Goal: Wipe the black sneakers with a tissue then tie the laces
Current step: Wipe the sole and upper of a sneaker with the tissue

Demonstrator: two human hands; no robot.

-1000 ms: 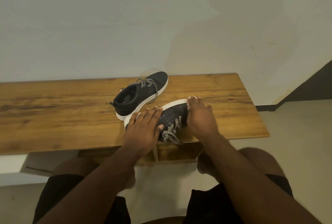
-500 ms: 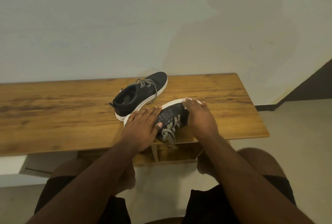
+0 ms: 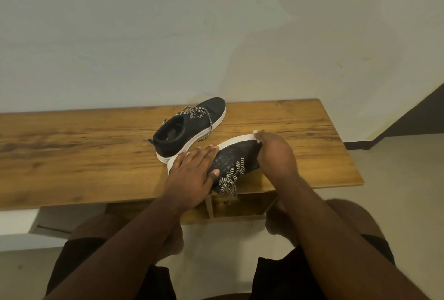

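Sneaker (image 3: pixel 236 157), black with white sole, tipped sideways; left hand (image 3: pixel 194 174) flat on it, right hand (image 3: pixel 274 153) pinches tissue (image 3: pixel 256 134).

- long wooden bench-style table (image 3: pixel 72 155), warm orange-brown grain, runs pretty much across the whole view
- open cubby shelf (image 3: pixel 237 208) under it with a thin upright divider
- plain off-white wall (image 3: pixel 168 35) behind, kinda patchy and stained
- dark baseboard (image 3: pixel 360 145) on the right
- pale floor (image 3: pixel 396 191)
- person's black shorts (image 3: pixel 79 266) and bare knees at the bottom
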